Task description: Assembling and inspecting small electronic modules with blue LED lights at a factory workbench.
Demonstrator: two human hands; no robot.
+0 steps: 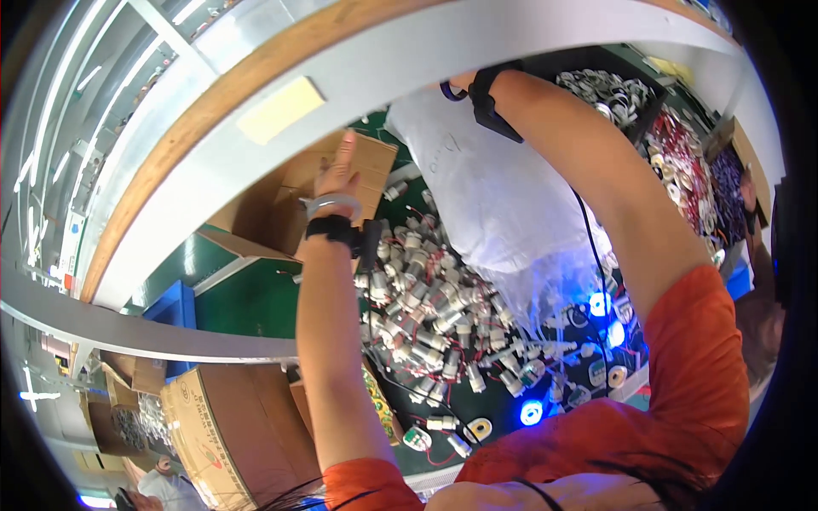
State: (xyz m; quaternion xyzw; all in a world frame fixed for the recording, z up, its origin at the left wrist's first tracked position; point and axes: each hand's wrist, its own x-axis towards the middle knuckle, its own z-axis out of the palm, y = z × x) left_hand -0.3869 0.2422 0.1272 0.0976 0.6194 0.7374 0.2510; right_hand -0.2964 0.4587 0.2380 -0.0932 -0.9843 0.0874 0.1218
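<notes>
My left hand (337,180) is stretched out over an open cardboard box (372,166), fingers extended; I see nothing held in it. My right arm reaches far forward over a large white plastic bag (486,187). Only the wrist end of my right hand (464,82) shows at the top of the bag; its fingers are hidden behind the white shelf beam (366,55). Below the bag and box lies a heap of small white cylindrical parts (434,315) with red wires, on a green tabletop (256,298).
Lit blue lamps (531,413) glow among loose parts and a black cable (590,247). At right stand a black bin of ring-shaped parts (609,89) and a pile of red-wired parts (677,166). Another person's hand (749,189) is at far right. A large carton (230,426) stands lower left.
</notes>
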